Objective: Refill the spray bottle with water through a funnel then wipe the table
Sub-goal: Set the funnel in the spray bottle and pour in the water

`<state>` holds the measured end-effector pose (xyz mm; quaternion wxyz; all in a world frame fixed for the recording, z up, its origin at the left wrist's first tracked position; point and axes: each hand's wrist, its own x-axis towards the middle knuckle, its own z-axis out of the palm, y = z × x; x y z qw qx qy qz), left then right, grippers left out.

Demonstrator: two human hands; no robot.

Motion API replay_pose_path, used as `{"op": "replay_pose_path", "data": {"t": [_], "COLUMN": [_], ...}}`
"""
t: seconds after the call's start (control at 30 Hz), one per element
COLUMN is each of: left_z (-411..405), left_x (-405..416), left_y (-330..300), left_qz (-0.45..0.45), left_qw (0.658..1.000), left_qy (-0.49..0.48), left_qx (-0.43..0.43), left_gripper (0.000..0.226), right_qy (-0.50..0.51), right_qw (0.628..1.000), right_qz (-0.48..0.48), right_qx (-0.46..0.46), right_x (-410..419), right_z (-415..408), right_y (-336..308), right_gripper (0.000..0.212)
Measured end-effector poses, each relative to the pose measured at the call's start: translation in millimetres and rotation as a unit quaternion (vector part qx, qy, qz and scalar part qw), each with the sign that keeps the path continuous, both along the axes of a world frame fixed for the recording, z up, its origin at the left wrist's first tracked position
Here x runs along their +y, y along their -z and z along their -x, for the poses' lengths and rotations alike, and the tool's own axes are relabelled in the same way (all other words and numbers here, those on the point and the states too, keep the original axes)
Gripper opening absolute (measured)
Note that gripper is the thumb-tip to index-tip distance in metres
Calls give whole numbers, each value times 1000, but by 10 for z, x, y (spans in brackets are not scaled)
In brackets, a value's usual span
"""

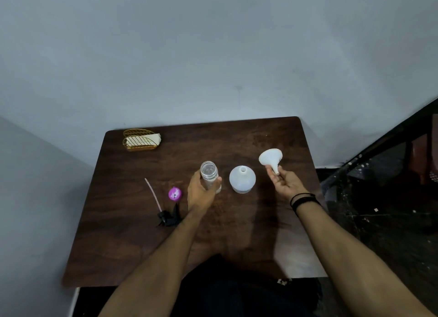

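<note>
A clear water bottle [209,173] with its cap off stands upright on the dark wooden table [237,233], and my left hand [200,193] is wrapped around it. Just to its right stands the round white spray bottle [242,179], its neck open. My right hand [285,182] holds a white funnel [271,157] by its spout, above the table to the right of the spray bottle, wide end tilted up and away. The black spray head [168,217] with its long thin tube lies on the table at the left, beside a purple cap [175,194].
A gold wire holder with white napkins [141,140] sits at the table's far left corner. A grey wall runs behind and to the left of the table. Dark floor and furniture lie beyond the table's right edge.
</note>
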<state>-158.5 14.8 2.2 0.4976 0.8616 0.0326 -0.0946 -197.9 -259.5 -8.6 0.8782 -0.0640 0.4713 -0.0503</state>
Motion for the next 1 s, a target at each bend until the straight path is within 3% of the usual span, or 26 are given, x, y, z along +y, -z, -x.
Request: {"op": "replay_pose_path", "data": {"t": [0.1,0.2,0.3,0.4,0.5,0.63,0.9,1.0], "left_z": [-14,-39,-40,-44,-72,-105,-146,-151], "left_x": [41,65,62,55,81,126,162,167], "left_y": [-35,-57,-58,-54,-45,-52,-8,-9], "left_qz": [-1,5,7,10,8,15,28,32], "left_qw": [1000,1000,999,999,999,998,997,996], "left_qy": [17,27,33,41,49,67,78,81], "left_qx": [1,-6,-17,-13,-4,-3,11,15], "left_gripper": [55,56,54,54,55,52,55,55], "right_qy": [-22,-145,-214,-230,-257,-276,-244,-270], "right_qw": [1000,974,908,822,742,648,613,608], "right_qz": [13,173,357,520,619,707,748,741], "right_qx": [-19,-30,-40,-18,30,65,76,91], "right_x": [119,254,414,575,716,815,859,850], "right_z": [1,-48,-113,-174,-210,-170,-83,-58], "right_y": [-133,-294,-356,-316,-279,-287,-241,-144], "right_gripper": [33,28,26,40,49,42,27,33]}}
